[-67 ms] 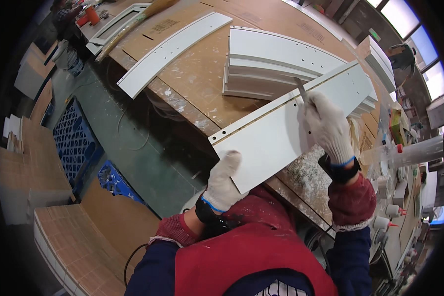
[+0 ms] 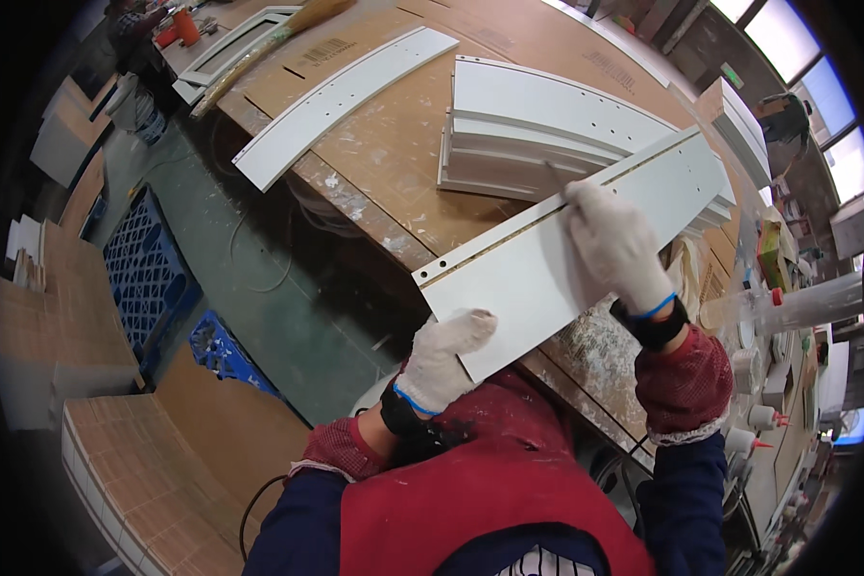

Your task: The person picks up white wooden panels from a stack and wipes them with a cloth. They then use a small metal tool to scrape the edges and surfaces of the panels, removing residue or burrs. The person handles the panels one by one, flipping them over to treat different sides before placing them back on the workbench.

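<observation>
A white panel with a long groove and drilled holes slants across in front of me, its far part over the table. My left hand, in a white knit glove, grips the panel's near left end with the thumb on top. My right hand, gloved too, is closed over the panel's grooved edge. From its fingers sticks out a thin, blade-like metal tool, blurred; its handle is hidden in the glove. Behind the panel lies a stack of white curved boards.
One curved white board lies apart on the cardboard-covered table. Clear plastic bottles and small red-tipped glue bottles stand at the right. A blue pallet is on the floor at left. Another person is at the far left.
My right hand has slid left along the grooved edge with the metal tool. My left thumb has shifted right over the panel's end.
</observation>
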Demonstrator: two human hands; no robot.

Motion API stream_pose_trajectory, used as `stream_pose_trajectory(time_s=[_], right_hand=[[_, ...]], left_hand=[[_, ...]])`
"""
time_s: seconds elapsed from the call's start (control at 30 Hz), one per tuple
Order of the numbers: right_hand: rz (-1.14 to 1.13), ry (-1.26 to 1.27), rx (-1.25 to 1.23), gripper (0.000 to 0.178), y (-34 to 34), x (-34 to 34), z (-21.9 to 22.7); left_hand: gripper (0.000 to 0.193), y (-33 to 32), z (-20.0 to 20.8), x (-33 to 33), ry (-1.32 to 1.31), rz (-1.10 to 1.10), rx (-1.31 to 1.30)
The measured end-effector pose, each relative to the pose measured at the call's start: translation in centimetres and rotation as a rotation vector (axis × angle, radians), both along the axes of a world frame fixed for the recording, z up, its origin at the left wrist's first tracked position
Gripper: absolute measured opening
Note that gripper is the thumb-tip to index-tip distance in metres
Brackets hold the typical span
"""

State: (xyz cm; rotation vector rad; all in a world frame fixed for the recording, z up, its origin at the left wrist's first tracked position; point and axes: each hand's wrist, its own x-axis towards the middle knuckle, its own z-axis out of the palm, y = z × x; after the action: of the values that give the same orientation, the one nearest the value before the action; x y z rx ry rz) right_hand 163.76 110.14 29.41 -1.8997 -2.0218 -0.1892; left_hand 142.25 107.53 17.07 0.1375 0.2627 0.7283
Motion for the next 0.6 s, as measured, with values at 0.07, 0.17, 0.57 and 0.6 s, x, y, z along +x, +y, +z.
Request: stream_pose_trajectory(time_s=[0.07,0.17,0.57,0.6], right_hand=[[0.116,-0.152,-0.175,0.012,0.0,-3.7,-0.5],[0.471,-0.185,-0.269,0.016,-1.4,-8.6,-0.8],[-0.054,1.533,0.451,0.011,-9.4,5.2,0.1],[-0.026,1.627,0.546,0.013,-9.4,5.9,-1.1]], left_hand=[[0.033,0.1,0.6,-0.1,0.062,-0.018,0.053],[0.044,-0.1,0.2,-0.8,0.469,0.123,0.722],[0.048,0.5,1.5,-1.3,-0.001,0.076,-0.099],[0.049,0.8,2.2,-1.1,0.048,0.048,-0.090]])
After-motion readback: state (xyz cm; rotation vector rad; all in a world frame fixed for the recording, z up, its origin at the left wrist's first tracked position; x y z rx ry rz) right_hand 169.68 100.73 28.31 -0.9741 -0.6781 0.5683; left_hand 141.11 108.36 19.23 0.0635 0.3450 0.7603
